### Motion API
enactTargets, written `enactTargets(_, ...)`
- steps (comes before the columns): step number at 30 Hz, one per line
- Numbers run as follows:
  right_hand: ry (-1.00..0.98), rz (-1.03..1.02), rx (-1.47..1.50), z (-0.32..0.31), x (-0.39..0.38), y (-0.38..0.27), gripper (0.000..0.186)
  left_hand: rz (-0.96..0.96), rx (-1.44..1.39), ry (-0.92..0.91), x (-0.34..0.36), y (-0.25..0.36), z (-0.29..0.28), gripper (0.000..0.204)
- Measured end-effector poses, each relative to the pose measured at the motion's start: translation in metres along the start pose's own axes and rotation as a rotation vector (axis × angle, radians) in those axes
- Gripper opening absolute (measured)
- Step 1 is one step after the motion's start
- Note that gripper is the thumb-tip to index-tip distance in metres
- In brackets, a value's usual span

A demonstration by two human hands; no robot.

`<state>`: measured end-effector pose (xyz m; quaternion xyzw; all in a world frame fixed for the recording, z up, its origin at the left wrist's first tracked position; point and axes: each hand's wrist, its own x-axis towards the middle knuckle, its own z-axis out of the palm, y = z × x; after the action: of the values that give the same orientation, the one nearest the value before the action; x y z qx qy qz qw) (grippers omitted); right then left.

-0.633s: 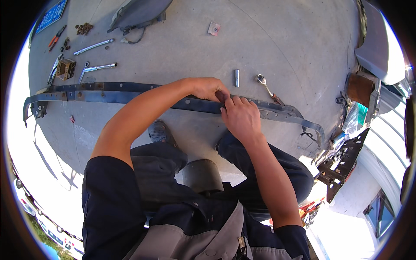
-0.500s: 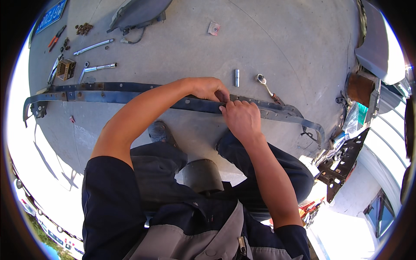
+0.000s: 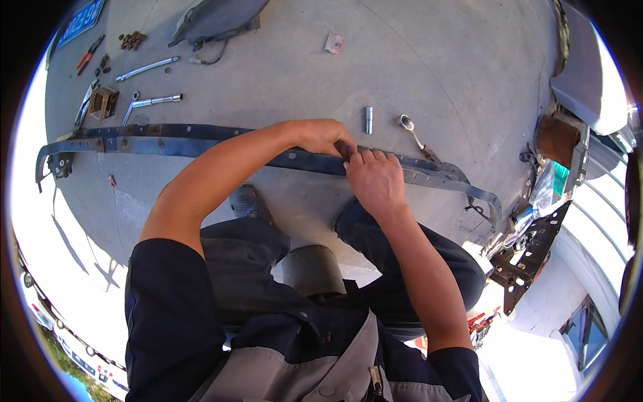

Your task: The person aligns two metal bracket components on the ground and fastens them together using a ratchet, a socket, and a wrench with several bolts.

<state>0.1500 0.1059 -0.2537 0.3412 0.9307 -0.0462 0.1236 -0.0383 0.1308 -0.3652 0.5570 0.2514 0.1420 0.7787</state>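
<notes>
A long dark metal bar (image 3: 308, 161) with holes along it and bent-down ends lies across in front of my knees. It looks like a vehicle bumper beam. At its middle, my left hand (image 3: 327, 138) reaches over from the far side, fingers curled down and pressed together. Whatever those fingertips hold, if anything, is hidden. My right hand (image 3: 376, 177) lies just right of it, with fingers bent over the bar and the thumb pointing toward the left fingertips. The two hands nearly touch.
Beyond the bar lie a socket (image 3: 368, 120) and a ratchet wrench (image 3: 416, 137). To the far left are socket extensions (image 3: 147, 68), orange-handled pliers (image 3: 90, 55), a small box (image 3: 104, 103) and a pile of small fasteners (image 3: 132, 41). Car body parts (image 3: 536, 251) stand at right.
Both hands stay at the same spot on the bar, with only a very slight shift. The whole view has moved a few pixels.
</notes>
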Motion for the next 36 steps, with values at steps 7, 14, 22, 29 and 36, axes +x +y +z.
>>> enactTargets(7,-0.072,0.073,0.029,-0.001,0.000,-0.003,0.023,-0.036,0.004,-0.009,0.000,0.004,-0.001,0.025)
enactTargets(14,0.062,-0.036,-0.023,-0.005,0.004,-0.003,0.022,0.046,-0.033,-0.036,0.003,-0.007,-0.001,0.025)
enactTargets(22,-0.144,0.051,-0.013,-0.002,0.001,-0.004,0.022,-0.007,-0.013,-0.012,0.001,0.004,-0.001,0.025)
enactTargets(29,0.036,-0.095,-0.035,-0.004,0.005,0.001,0.022,0.062,0.042,-0.005,0.003,-0.001,-0.001,0.025)
enactTargets(36,-0.149,0.045,-0.036,0.003,-0.001,-0.006,0.023,0.043,0.021,-0.004,0.004,0.002,0.000,0.024)
